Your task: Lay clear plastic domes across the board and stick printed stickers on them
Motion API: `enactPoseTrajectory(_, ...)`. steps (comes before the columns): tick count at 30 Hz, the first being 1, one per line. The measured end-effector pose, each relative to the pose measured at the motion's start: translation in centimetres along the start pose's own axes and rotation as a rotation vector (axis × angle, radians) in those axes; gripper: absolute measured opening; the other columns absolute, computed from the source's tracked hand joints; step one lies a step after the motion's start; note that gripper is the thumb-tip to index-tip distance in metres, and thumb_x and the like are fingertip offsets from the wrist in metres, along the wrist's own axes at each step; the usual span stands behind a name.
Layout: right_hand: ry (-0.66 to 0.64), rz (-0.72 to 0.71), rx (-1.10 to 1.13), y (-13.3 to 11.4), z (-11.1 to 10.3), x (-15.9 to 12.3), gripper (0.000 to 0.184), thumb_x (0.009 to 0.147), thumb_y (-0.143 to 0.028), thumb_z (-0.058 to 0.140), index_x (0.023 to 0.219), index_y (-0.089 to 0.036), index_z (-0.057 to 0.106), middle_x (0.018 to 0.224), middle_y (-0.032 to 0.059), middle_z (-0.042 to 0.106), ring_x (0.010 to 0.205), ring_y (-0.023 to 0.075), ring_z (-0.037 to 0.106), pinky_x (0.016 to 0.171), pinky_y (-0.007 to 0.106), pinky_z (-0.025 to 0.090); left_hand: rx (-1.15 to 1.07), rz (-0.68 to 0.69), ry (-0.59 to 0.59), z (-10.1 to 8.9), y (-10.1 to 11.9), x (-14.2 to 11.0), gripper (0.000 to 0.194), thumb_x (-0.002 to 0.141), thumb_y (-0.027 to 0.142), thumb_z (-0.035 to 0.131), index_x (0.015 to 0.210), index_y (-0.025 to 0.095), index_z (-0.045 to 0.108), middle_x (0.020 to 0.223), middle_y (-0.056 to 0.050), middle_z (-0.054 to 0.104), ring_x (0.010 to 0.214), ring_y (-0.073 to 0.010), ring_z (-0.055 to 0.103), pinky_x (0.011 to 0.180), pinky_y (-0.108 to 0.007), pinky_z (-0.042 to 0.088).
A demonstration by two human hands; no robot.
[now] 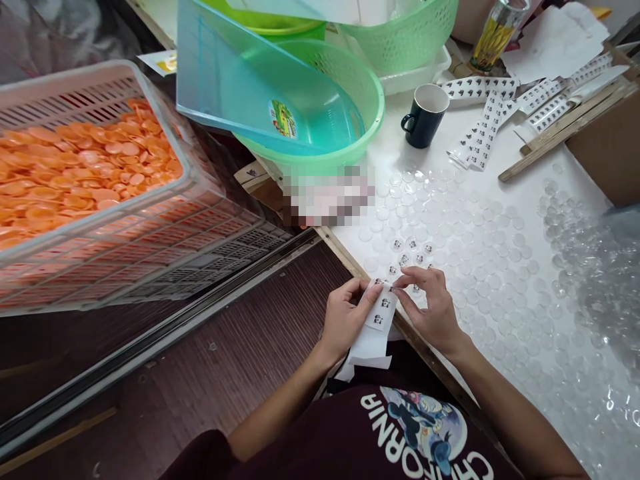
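Observation:
My left hand (349, 313) pinches the top of a white sticker strip (379, 323) printed with small dark cartoon figures; the strip's lower end hangs down over my lap. Close beside it, my right hand (429, 303) has thumb and forefinger pinched on a small sticker (393, 289) at the strip's upper right edge. Whether that sticker is fully off the backing I cannot tell. Just beyond my fingers lie several clear discs bearing the same figure (412, 244). Many plain clear discs (465, 247) cover the white tabletop to the right.
A crate (187, 150) of orange discs (90, 163) stands left. At the back are a green basin (374, 120) with a blue plastic bin (225, 80) in it, a dark mug (424, 120), more sticker strips (483, 130) and wooden slats (565, 133). Clear discs are heaped (600, 287) at right.

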State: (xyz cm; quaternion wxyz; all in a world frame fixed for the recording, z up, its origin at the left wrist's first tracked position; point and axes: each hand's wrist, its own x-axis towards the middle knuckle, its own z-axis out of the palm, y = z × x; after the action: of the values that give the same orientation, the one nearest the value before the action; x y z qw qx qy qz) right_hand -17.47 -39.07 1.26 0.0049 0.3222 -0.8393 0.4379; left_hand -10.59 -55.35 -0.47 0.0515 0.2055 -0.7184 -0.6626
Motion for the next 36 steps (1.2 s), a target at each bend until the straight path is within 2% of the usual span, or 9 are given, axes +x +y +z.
enactPoseTrajectory(3, 0.069, 0.031, 0.095, -0.3, -0.2, 0.5, 0.034, 0.09, -0.016, 0.062, 0.12, -0.029, 0.053, 0.091, 0.0012, 0.07, 0.085, 0.0213, 0.071, 0.09, 0.047, 0.05, 0.01, -0.003, 0.011, -0.3, -0.1, 0.0, 0.036, 0.088, 0.043, 0.065, 0.064, 0.018, 0.057, 0.061, 0.003, 0.054, 0.058, -0.0108, 0.046, 0.056, -0.022, 0.04)
enactPoseTrajectory(7, 0.188, 0.211, 0.248, -0.4, -0.8, 2.9, 0.034, 0.09, -0.022, 0.062, 0.12, -0.028, 0.047, 0.088, -0.0006, 0.068, 0.087, 0.0198, 0.068, 0.087, 0.042, 0.051, 0.02, -0.017, 0.054, -0.9, -0.1, 0.1, 0.034, 0.088, 0.041, 0.065, 0.065, 0.018, 0.057, 0.061, 0.002, 0.055, 0.057, -0.0111, 0.047, 0.055, -0.022, 0.039)
enactPoseTrajectory(12, -0.035, 0.363, 0.26, 1.1, 0.5, 5.6, 0.037, 0.084, -0.021, 0.061, 0.118, -0.026, 0.046, 0.085, -0.0017, 0.069, 0.08, 0.0178, 0.066, 0.08, 0.036, 0.049, 0.033, -0.007, 0.052, -1.1, -0.3, 0.1, 0.032, 0.088, 0.039, 0.065, 0.065, 0.018, 0.057, 0.061, 0.002, 0.056, 0.056, -0.0106, 0.046, 0.054, -0.021, 0.038)
enactPoseTrajectory(16, -0.11, 0.343, 0.2, 2.3, 2.3, 6.3, 0.038, 0.083, -0.016, 0.057, 0.118, -0.025, 0.046, 0.082, -0.0024, 0.066, 0.076, 0.0177, 0.064, 0.077, 0.034, 0.048, 0.035, 0.007, 0.03, -0.9, -0.5, 0.0, 0.033, 0.088, 0.039, 0.064, 0.064, 0.018, 0.056, 0.059, 0.004, 0.052, 0.054, -0.0095, 0.043, 0.052, -0.021, 0.036)
enactPoseTrajectory(20, -0.191, 0.283, 0.004, 2.7, 3.5, 6.6, 0.042, 0.084, -0.006, 0.05, 0.122, -0.024, 0.046, 0.083, -0.0015, 0.066, 0.078, 0.0182, 0.063, 0.086, 0.038, 0.045, 0.052, 0.021, 0.024, -0.7, -0.6, 0.1, 0.032, 0.088, 0.038, 0.064, 0.064, 0.017, 0.057, 0.059, 0.004, 0.051, 0.055, -0.0093, 0.042, 0.053, -0.02, 0.036)
enactPoseTrajectory(24, -0.264, 0.24, -0.228, 2.3, 4.3, 6.9, 0.048, 0.085, 0.001, 0.041, 0.129, -0.019, 0.048, 0.091, 0.0047, 0.068, 0.085, 0.0209, 0.064, 0.091, 0.04, 0.04, 0.036, 0.025, 0.03, -0.8, -0.6, 0.2, 0.031, 0.088, 0.037, 0.064, 0.064, 0.017, 0.057, 0.06, 0.004, 0.052, 0.055, -0.0092, 0.043, 0.053, -0.02, 0.036)
enactPoseTrajectory(28, -0.226, 0.224, -0.317, 1.8, 4.2, 7.0, 0.054, 0.084, 0.003, 0.041, 0.135, -0.014, 0.047, 0.112, 0.014, 0.066, 0.102, 0.0261, 0.063, 0.091, 0.042, 0.039, 0.008, 0.031, 0.039, -0.8, -0.6, 0.2, 0.031, 0.088, 0.036, 0.064, 0.064, 0.017, 0.057, 0.059, 0.004, 0.052, 0.054, -0.009, 0.042, 0.052, -0.02, 0.036)
enactPoseTrajectory(33, -0.112, 0.254, -0.055, 0.5, 2.0, 5.6, 0.038, 0.093, -0.017, 0.053, 0.13, -0.022, 0.045, 0.108, 0.0078, 0.066, 0.092, 0.022, 0.064, 0.093, 0.043, 0.04, -0.02, 0.026, 0.066, -0.8, -0.7, 0.2, 0.031, 0.088, 0.036, 0.065, 0.065, 0.017, 0.059, 0.059, 0.004, 0.053, 0.054, -0.0093, 0.044, 0.052, -0.02, 0.036)
enactPoseTrajectory(36, -0.196, 0.261, 0.24, -0.4, 0.9, 4.0, 0.047, 0.091, -0.031, 0.064, 0.131, -0.026, 0.041, 0.106, 0.0039, 0.066, 0.088, 0.019, 0.064, 0.088, 0.039, 0.045, -0.045, 0.043, 0.084, -0.6, -0.8, 0.2, 0.031, 0.088, 0.037, 0.066, 0.066, 0.017, 0.06, 0.06, 0.003, 0.054, 0.056, -0.0096, 0.045, 0.053, -0.02, 0.037)
